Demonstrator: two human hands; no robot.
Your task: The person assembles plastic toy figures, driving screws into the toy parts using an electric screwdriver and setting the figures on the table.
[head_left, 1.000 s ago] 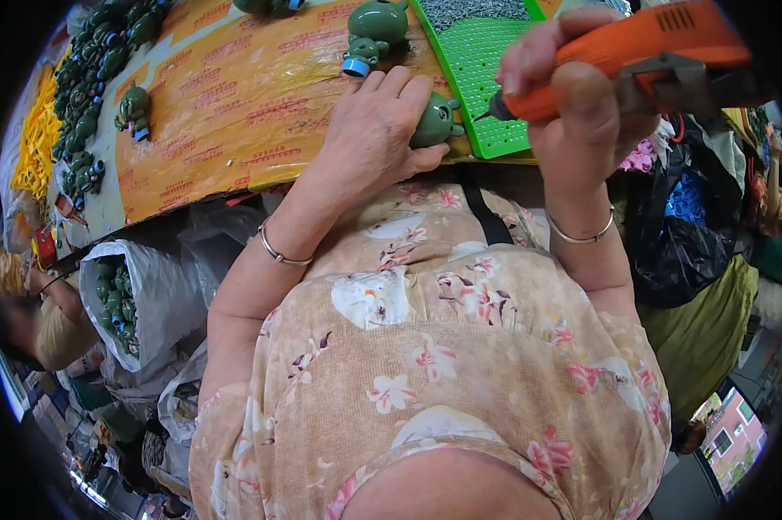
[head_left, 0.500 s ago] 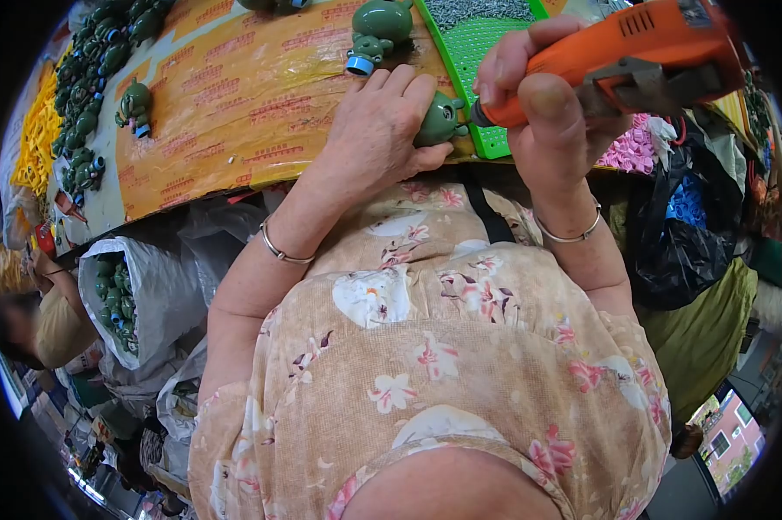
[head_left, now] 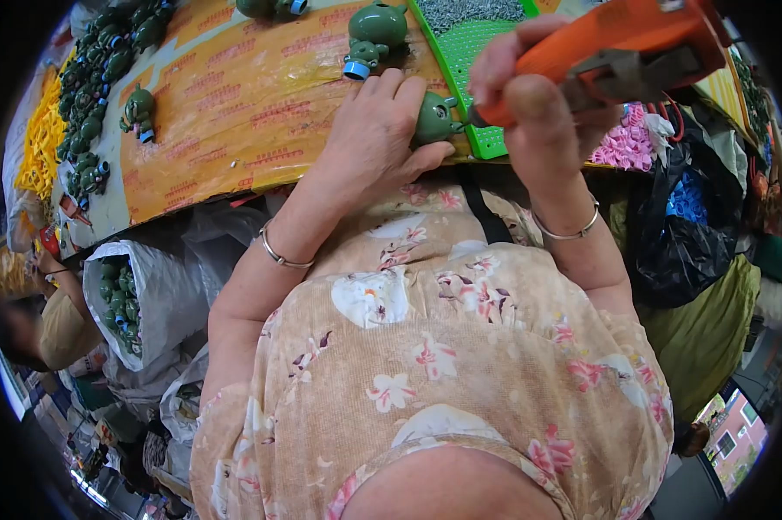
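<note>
My left hand [head_left: 375,130] is closed around a green toy figure [head_left: 434,119], pressing it to the table near the front edge; much of the toy is hidden under the palm. In my right hand [head_left: 543,113] is an orange power screwdriver [head_left: 621,56], tilted so its dark nose points down and left at the toy. Whether its tip touches the toy I cannot tell. Just beyond my left fingers lies another green toy figure [head_left: 378,26] with a blue-and-white ring-shaped part.
A green perforated tray [head_left: 486,143] holds many small screws [head_left: 469,10]. Green figures [head_left: 83,126] are heaped at the left, with one single figure [head_left: 138,111] nearby. Below hangs a white sack [head_left: 153,286] of figures. Pink pieces [head_left: 629,143] and a black bag [head_left: 681,251] are at right. Another person's arm [head_left: 66,303] shows far left.
My right hand and the screwdriver have shifted slightly left and down. My left hand still holds the toy in nearly the same place, drawn slightly left.
</note>
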